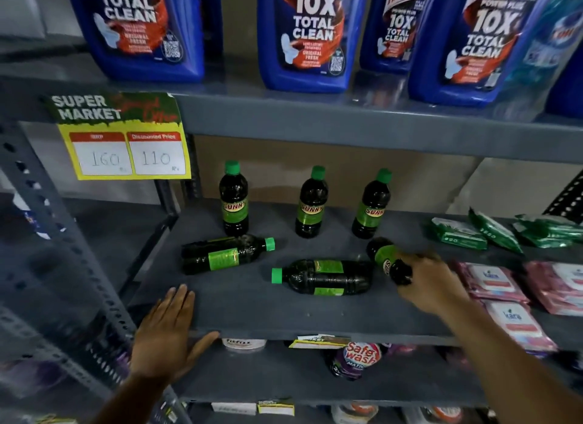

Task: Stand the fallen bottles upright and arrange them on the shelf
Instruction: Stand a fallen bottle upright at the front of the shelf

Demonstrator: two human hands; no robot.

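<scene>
Three dark bottles with green caps and green labels stand upright at the back of the grey shelf [246, 310]: left [233, 199], middle [311, 202], right [372, 204]. One bottle [225, 254] lies on its side at the left, cap pointing right. Another [325, 277] lies in the middle, cap pointing left. My right hand [426, 281] is closed around the top end of a third fallen bottle [383, 254], which tilts with its base toward the back. My left hand [167, 332] rests flat and open on the shelf's front edge.
Green packets [492, 232] and pink wipe packs [504, 297] lie on the shelf's right side. Large blue cleaner bottles [307, 35] stand on the shelf above. A yellow price sign [124, 139] hangs at the upper left. Detergent pouches [356, 359] sit on the shelf below.
</scene>
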